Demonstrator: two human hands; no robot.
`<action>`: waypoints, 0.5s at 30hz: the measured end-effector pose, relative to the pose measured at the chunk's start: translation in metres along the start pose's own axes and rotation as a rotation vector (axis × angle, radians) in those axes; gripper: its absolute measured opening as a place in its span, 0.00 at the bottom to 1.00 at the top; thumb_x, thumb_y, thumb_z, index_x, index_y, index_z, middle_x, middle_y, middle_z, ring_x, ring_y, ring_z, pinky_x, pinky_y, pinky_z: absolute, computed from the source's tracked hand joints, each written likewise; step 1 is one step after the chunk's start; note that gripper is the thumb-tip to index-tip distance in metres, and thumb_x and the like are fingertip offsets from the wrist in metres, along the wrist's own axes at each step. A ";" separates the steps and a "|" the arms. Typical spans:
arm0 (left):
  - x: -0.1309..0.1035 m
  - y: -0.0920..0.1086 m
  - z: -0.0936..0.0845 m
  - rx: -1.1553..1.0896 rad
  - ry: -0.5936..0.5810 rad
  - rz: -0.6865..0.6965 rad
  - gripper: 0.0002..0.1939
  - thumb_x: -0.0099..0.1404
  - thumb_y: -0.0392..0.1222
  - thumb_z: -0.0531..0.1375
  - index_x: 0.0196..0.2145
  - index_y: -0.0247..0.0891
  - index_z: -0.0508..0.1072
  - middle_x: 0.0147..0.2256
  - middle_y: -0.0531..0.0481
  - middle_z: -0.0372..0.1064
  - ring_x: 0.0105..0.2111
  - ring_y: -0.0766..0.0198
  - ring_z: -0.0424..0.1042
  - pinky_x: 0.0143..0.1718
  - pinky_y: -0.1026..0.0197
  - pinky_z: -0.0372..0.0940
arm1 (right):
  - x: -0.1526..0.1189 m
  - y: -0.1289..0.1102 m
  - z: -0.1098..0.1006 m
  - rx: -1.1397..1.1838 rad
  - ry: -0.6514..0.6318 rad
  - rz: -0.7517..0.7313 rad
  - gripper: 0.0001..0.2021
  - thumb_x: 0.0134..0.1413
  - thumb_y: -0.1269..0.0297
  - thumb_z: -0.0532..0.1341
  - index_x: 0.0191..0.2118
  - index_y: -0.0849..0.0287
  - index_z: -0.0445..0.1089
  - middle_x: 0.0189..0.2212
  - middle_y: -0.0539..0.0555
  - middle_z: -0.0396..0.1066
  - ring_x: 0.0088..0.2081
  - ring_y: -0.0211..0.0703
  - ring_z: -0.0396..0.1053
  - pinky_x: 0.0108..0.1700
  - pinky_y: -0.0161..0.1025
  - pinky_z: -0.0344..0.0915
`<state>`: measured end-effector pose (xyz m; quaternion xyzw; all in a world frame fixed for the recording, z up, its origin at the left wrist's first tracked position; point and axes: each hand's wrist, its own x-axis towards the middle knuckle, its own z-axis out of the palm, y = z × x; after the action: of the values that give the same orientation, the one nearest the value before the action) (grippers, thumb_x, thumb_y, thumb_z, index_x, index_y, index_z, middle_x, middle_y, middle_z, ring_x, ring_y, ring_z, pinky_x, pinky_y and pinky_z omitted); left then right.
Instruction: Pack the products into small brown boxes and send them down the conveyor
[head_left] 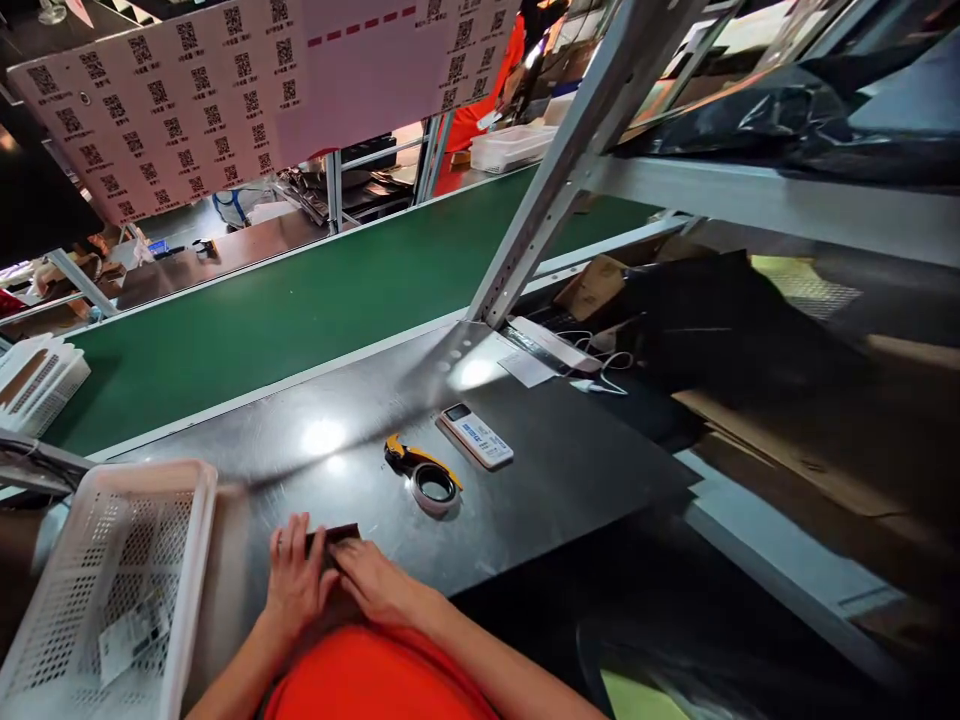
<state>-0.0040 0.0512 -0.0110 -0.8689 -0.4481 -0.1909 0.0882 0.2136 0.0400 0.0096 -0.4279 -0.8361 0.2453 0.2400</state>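
Observation:
Near the front edge of the metal table, both my hands are on a small dark brown folded piece, possibly card or a small box. My left hand grips its left side, with some fingers stretched up along it. On the right, my right hand has its fingers curled over the piece. Its lower part is hidden by my hands and red clothing. Just beyond my hands lies a tape dispenser with a yellow handle and a roll of tape. A phone or phone-like white device rests to its right.
A white perforated basket with small packets stands at the left. Beyond the metal table runs a green conveyor belt. A slanted metal post, a shelf and cables are at the right. A QR-code board hangs above.

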 end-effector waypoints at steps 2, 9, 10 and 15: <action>0.001 0.000 0.011 0.118 0.074 -0.093 0.35 0.77 0.49 0.56 0.74 0.29 0.57 0.70 0.25 0.62 0.73 0.36 0.57 0.70 0.32 0.53 | 0.000 0.007 0.011 -0.013 0.164 0.003 0.19 0.67 0.73 0.55 0.59 0.59 0.72 0.49 0.62 0.79 0.52 0.53 0.75 0.54 0.50 0.77; -0.044 0.002 0.031 0.115 0.019 0.012 0.36 0.75 0.34 0.54 0.78 0.38 0.51 0.74 0.41 0.59 0.77 0.48 0.51 0.72 0.44 0.59 | -0.013 0.026 0.037 -0.263 0.235 -0.001 0.33 0.67 0.69 0.57 0.76 0.60 0.55 0.72 0.70 0.63 0.73 0.64 0.59 0.68 0.66 0.66; -0.053 0.002 0.035 0.110 0.008 0.014 0.36 0.75 0.34 0.54 0.77 0.42 0.53 0.75 0.43 0.58 0.77 0.47 0.49 0.72 0.42 0.60 | -0.011 0.029 0.035 -0.234 0.103 -0.019 0.33 0.68 0.66 0.58 0.76 0.61 0.55 0.74 0.70 0.60 0.74 0.64 0.57 0.69 0.66 0.64; -0.076 0.005 0.053 -0.046 -0.030 -0.232 0.38 0.74 0.33 0.57 0.76 0.60 0.55 0.78 0.45 0.47 0.77 0.35 0.49 0.65 0.30 0.68 | 0.004 0.064 -0.008 -0.064 -0.143 -0.008 0.32 0.71 0.55 0.56 0.76 0.58 0.58 0.73 0.64 0.64 0.75 0.59 0.57 0.75 0.64 0.56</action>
<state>-0.0258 0.0089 -0.0905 -0.8157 -0.5424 -0.1971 0.0390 0.2550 0.0779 -0.0232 -0.4132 -0.8604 0.2472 0.1670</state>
